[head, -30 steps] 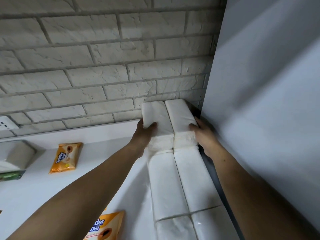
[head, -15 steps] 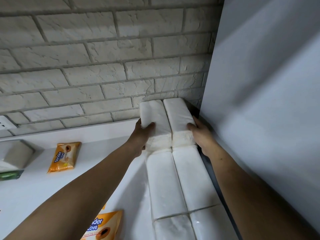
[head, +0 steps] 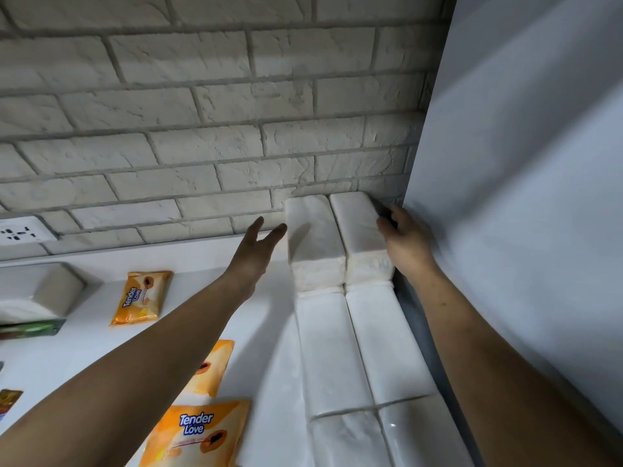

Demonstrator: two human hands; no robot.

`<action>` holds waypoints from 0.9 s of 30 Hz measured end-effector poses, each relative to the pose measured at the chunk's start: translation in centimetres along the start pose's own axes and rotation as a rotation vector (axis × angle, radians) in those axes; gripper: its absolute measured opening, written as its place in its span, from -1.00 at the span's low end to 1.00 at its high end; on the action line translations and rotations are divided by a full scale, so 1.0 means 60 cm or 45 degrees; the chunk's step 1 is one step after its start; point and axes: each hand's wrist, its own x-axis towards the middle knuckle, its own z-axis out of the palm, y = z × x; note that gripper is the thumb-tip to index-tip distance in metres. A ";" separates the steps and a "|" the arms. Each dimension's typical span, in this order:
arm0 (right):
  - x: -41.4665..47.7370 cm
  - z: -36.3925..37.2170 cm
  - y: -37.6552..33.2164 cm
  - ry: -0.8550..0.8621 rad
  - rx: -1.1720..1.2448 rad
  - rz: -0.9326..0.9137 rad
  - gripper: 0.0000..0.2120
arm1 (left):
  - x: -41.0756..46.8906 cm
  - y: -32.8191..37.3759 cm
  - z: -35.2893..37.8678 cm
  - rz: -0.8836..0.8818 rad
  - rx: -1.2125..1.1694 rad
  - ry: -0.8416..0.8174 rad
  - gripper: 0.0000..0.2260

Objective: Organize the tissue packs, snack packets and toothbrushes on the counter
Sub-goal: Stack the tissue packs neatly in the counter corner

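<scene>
White tissue packs (head: 357,345) lie in two rows along the right side of the white counter (head: 269,348). A raised pair of packs (head: 333,237) sits at the far end against the brick wall. My left hand (head: 258,246) hovers just left of that pair with fingers straight, off the packs. My right hand (head: 403,239) rests against the right side of the right pack, fingers loosely bent, squeezed beside the grey panel. Orange "Tender Love" packets lie at the far left (head: 141,296), the middle (head: 210,369) and the near edge (head: 199,433).
A tall grey panel (head: 522,197) walls off the right side. A white brick wall (head: 202,129) runs behind, with a socket (head: 20,229) at left. A beige box (head: 54,288) and a green packet (head: 30,328) sit at far left.
My left hand has let go of the left raised pack and drawn away to the left with fingers spread. My right hand has slid further back along the right pack.
</scene>
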 end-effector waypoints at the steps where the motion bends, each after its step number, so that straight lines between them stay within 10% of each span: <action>1: -0.005 0.004 -0.013 0.009 0.021 -0.025 -0.42 | -0.004 0.003 -0.015 0.044 0.044 0.021 -0.20; 15: -0.106 0.228 -0.209 -0.188 0.189 -0.237 -0.46 | -0.080 0.012 -0.313 0.419 0.389 0.285 -0.36; 27: -0.224 0.564 -0.337 -0.493 0.201 -0.211 -0.45 | -0.107 -0.082 -0.660 0.291 0.588 0.502 -0.31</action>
